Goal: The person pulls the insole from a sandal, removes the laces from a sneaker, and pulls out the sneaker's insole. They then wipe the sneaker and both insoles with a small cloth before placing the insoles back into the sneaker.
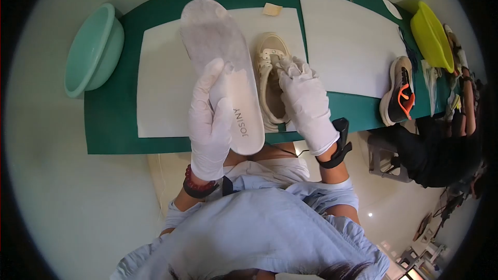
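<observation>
My left hand (211, 119), in a white glove, grips a pale insole (218, 31) marked JOSINY, with its fingers and thumb closed on the lower half. The insole is raised above a white sheet (161, 83). Just right of it, a cream lace-up shoe (272, 91) lies with its opening up and its toe toward the table's far side. My right hand (306, 98), gloved too, has its fingers bent together at the shoe's laces and tongue; the fingertips are partly hidden.
A mint basin (96, 49) stands at the left of the green table (111, 124). At right are a second white sheet (347, 41), a black-and-orange sneaker (399, 91) and a yellow-green basin (430, 36). A person in black (441, 150) sits beyond. A beige scrap (272, 9) lies at the back.
</observation>
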Action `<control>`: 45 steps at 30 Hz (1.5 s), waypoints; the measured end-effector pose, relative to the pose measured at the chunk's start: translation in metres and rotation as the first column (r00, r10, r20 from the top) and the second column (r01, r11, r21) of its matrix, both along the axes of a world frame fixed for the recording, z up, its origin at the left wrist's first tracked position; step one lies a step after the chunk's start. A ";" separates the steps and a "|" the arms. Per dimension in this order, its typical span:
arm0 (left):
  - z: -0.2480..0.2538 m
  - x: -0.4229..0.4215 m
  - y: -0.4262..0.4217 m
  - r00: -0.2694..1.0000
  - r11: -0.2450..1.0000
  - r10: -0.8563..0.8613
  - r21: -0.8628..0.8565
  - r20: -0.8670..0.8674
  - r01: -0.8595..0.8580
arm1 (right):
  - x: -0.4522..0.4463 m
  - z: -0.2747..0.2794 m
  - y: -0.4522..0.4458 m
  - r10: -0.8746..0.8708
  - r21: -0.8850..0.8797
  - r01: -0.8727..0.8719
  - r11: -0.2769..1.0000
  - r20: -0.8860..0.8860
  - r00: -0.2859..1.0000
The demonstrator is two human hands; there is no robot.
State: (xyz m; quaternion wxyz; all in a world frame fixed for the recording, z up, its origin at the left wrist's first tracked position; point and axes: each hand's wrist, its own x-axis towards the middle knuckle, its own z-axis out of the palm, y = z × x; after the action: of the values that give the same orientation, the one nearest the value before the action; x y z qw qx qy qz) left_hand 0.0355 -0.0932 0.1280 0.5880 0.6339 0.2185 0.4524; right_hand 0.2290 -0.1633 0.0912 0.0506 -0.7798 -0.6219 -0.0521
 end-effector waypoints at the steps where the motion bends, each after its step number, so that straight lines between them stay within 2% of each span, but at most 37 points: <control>1: 0.001 -0.006 -0.001 1.000 0.999 -0.018 -0.026 0.017 0.019 | 0.001 -0.004 0.004 -0.008 0.003 0.008 1.000 0.050 0.999; 3: -0.001 -0.015 -0.004 0.999 1.000 -0.005 -0.016 0.036 0.005 | 0.001 -0.004 0.014 -0.089 -0.076 0.089 0.993 0.012 0.996; 5: -0.006 -0.022 -0.002 0.999 1.000 0.018 0.021 0.039 -0.019 | 0.006 -0.011 0.021 -0.039 -0.052 0.048 0.997 0.161 0.986; 8: -0.012 -0.031 -0.002 0.999 0.995 0.052 0.086 0.016 -0.053 | 0.014 -0.008 0.029 -0.003 -0.044 0.008 0.999 0.115 0.993; 11: -0.011 -0.039 -0.002 0.998 0.994 0.067 0.091 -0.003 -0.067 | 0.017 0.007 0.026 0.187 0.246 -0.203 0.948 0.085 0.979; 14: -0.017 -0.046 -0.003 0.997 0.994 0.079 0.070 -0.004 -0.079 | 0.010 0.010 0.011 0.044 0.191 -0.006 0.982 -0.198 0.979; 18: -0.018 -0.045 0.000 0.996 0.994 0.090 0.063 -0.023 -0.089 | -0.008 0.011 0.006 -0.051 -0.264 0.025 0.964 -0.091 0.995; 22: -0.016 -0.043 -0.002 0.996 0.997 0.074 0.035 -0.057 -0.072 | -0.012 0.033 0.011 -0.068 -0.292 0.045 0.955 -0.069 0.995; 25: -0.018 -0.044 -0.001 0.989 0.988 0.104 0.126 -0.102 -0.091 | -0.022 0.031 0.007 0.159 -0.013 -0.158 0.987 0.041 0.986; 28: -0.017 -0.045 -0.004 0.990 0.995 0.084 0.065 -0.109 -0.078 | -0.008 0.013 0.002 0.291 -0.115 -0.292 0.949 -0.026 0.956; 31: -0.020 -0.041 -0.004 0.989 0.993 0.092 0.079 -0.120 -0.082 | 0.013 0.015 0.007 0.278 -0.156 -0.331 0.931 -0.288 0.916; 34: -0.018 -0.037 -0.004 0.989 0.989 0.078 0.133 -0.123 -0.061 | 0.000 0.044 -0.003 0.216 -0.033 -0.250 0.968 -0.401 0.890; 35: -0.019 -0.036 -0.005 0.992 0.994 0.062 0.100 -0.113 -0.050 | -0.001 0.043 -0.013 0.196 0.118 -0.157 0.981 -0.524 0.829; 37: -0.021 -0.035 -0.009 0.995 0.999 0.032 0.031 -0.091 -0.030 | -0.001 0.036 -0.036 0.218 0.358 0.092 0.929 -0.732 0.646; 40: -0.016 -0.026 -0.010 0.989 0.991 0.014 0.133 -0.150 0.006 | -0.011 0.019 -0.043 0.015 0.417 0.408 0.812 -0.715 0.699; 42: -0.017 -0.010 -0.013 0.992 0.993 -0.015 0.113 -0.122 0.029 | -0.013 0.004 -0.045 0.081 0.290 0.499 0.817 -0.914 0.399; 43: -0.017 -0.003 -0.015 0.993 0.994 -0.028 0.104 -0.111 0.040 | -0.010 -0.008 -0.044 0.117 0.216 0.509 0.833 -0.969 0.219; 44: -0.015 0.002 -0.017 0.990 0.998 -0.064 0.016 -0.124 0.066 | -0.008 -0.014 -0.042 0.150 0.145 0.504 0.851 -0.988 0.031; 45: -0.014 0.006 -0.019 0.986 0.993 -0.100 -0.075 -0.134 0.090 | -0.010 -0.013 -0.040 -0.014 0.114 0.436 0.893 -0.960 0.281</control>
State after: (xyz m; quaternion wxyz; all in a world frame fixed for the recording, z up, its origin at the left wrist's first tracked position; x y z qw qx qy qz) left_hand 0.0417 -0.1126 0.1138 0.6138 0.6528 0.2435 0.3712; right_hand 0.2189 -0.2033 0.0783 0.5352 -0.7188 -0.3332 0.2931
